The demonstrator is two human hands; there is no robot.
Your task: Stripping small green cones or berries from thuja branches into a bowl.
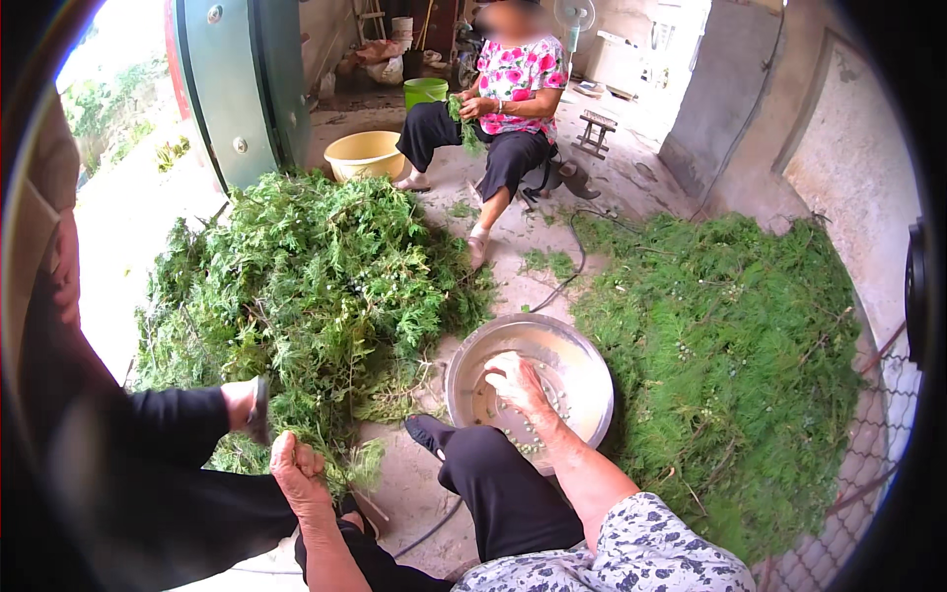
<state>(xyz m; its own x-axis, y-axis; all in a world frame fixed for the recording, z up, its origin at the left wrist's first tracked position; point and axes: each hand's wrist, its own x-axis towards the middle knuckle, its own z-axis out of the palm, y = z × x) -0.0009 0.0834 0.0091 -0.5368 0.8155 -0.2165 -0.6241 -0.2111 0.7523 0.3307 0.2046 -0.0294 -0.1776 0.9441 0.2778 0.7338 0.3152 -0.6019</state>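
Note:
My left hand (299, 472) is closed in a fist at the lower left, and a light green leafy sprig (363, 468) sticks out beside its fingers. Over a wide metal basin (462, 380) is my right hand (515, 379), its fingers curled together; what they hold, if anything, is hidden. Small pale green berries (523, 444) lie scattered on the basin's bottom. To the left rises a heap of green conifer branches (306, 266). On the basin's right spreads another broad heap of feathery green branches (720, 365).
Across from me a seated person (518, 89) holds a green sprig in both hands. Near them stand a yellow tub (363, 155), a green bucket (425, 93) and a small wooden stool (595, 133). Another person's dark-trousered leg (178, 419) reaches in from the left. A black hose (580, 259) crosses the floor.

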